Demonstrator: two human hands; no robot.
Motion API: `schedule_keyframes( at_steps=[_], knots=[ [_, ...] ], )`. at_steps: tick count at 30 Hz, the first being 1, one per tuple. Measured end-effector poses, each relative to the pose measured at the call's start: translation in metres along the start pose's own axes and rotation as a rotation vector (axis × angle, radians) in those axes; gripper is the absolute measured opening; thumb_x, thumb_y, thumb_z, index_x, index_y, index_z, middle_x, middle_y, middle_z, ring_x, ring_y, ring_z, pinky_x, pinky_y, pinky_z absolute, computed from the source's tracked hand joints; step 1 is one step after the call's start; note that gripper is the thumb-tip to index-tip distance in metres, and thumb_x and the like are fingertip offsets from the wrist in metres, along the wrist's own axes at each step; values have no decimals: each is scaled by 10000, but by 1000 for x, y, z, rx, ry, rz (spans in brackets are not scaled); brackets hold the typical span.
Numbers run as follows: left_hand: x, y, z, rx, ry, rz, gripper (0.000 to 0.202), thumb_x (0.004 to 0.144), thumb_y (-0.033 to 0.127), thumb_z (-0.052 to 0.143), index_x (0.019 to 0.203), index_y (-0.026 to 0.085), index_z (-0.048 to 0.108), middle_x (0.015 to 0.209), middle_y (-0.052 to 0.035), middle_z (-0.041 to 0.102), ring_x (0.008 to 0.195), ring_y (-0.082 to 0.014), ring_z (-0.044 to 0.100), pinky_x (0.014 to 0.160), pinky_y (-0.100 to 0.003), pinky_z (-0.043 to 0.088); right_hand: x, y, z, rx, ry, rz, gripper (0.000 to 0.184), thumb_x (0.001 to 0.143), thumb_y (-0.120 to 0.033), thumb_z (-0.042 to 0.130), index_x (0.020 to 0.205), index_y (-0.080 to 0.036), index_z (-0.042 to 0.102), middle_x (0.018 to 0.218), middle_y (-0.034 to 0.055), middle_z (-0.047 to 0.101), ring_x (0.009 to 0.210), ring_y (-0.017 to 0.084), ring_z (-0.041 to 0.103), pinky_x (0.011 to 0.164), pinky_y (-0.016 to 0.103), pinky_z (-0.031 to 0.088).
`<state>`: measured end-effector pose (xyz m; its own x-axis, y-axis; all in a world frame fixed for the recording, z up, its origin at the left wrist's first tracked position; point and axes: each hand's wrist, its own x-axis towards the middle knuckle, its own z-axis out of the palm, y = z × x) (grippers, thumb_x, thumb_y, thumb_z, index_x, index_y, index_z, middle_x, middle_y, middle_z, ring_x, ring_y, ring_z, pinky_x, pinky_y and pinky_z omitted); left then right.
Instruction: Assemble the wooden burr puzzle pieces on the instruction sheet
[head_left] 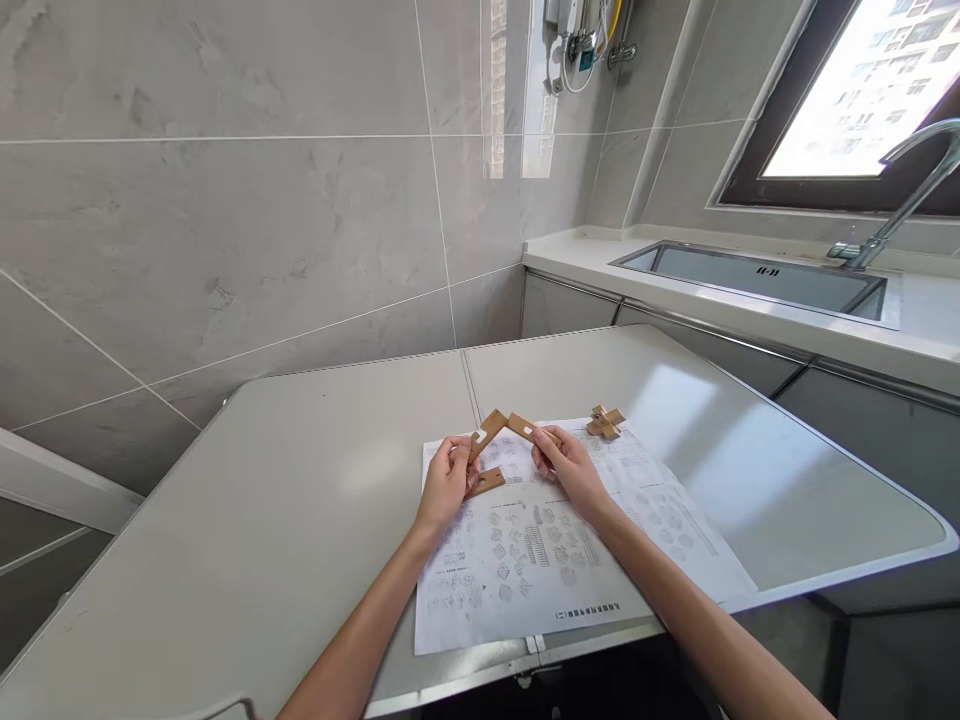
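Observation:
My left hand [448,487] is closed on a notched wooden puzzle piece [491,428], which slants up to the right. Another notched wooden piece [521,426] is gripped in my right hand [568,463], slanting up to the left. The upper ends of the two pieces come close together; I cannot tell whether they touch. Just below my left fingers is a third wooden piece [489,481], partly hidden by the hand. Under both hands lies a printed instruction sheet [525,610] with rows of small diagrams.
A cross-shaped assembly of wooden pieces [604,422] rests at the sheet's far right edge. The pale folding table [337,560] has a seam across its middle. Behind it are a tiled wall [262,230] and a counter with a sink [750,275] and faucet [907,190].

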<state>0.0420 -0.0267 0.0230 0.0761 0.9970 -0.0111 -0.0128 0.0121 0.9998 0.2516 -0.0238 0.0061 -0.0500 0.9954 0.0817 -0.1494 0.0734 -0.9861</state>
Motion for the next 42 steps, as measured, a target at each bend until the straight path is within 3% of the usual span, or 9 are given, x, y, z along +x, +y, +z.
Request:
schedule_keyframes(
  at_steps=[6, 9, 16, 21, 34, 42],
  knots=[
    [-6, -4, 10, 10, -111, 38, 402, 990, 618, 578, 977, 218, 541, 668, 53, 598, 515, -83, 457, 545, -228, 415, 4, 4, 1, 73, 7, -25, 489, 962, -698, 610, 1038, -220, 674, 801, -1, 580, 565, 113, 459, 472, 250, 345],
    [-7, -5, 11, 31, -117, 45, 408, 985, 619, 583, 977, 214, 535, 732, 30, 648, 510, -81, 488, 512, -229, 399, 3, 3, 2, 73, -12, -42, 508, 976, -711, 575, 1032, -221, 696, 810, 6, 574, 568, 116, 470, 482, 253, 384],
    [-6, -9, 11, 57, -116, 54, 406, 991, 608, 574, 975, 204, 534, 750, 14, 664, 506, -85, 508, 488, -225, 395, 4, 4, 2, 33, -43, -53, 618, 995, -724, 510, 1338, -240, 681, 912, 26, 570, 589, 126, 473, 492, 262, 420],
    [-7, -10, 12, 68, -114, 67, 407, 989, 611, 574, 973, 206, 537, 749, 14, 665, 505, -89, 514, 479, -222, 393, 5, 6, 1, -36, -48, -59, 667, 1006, -728, 469, 1381, -212, 664, 907, 33, 564, 584, 131, 458, 495, 267, 423],
    [-9, -8, 12, 93, -97, 75, 398, 1002, 600, 559, 959, 206, 536, 748, 13, 669, 503, -91, 524, 499, -236, 427, -1, 8, 3, -244, -27, -179, 569, 1086, -555, 420, 1537, -248, 580, 905, 12, 559, 593, 123, 470, 572, 273, 456],
    [-9, -11, 12, 80, -97, 96, 391, 1002, 599, 563, 954, 212, 531, 742, 18, 665, 492, -90, 525, 502, -241, 439, -4, 4, 4, -340, -6, -229, 566, 1097, -524, 395, 1559, -241, 562, 863, 12, 570, 580, 136, 469, 583, 287, 452]
  ],
)
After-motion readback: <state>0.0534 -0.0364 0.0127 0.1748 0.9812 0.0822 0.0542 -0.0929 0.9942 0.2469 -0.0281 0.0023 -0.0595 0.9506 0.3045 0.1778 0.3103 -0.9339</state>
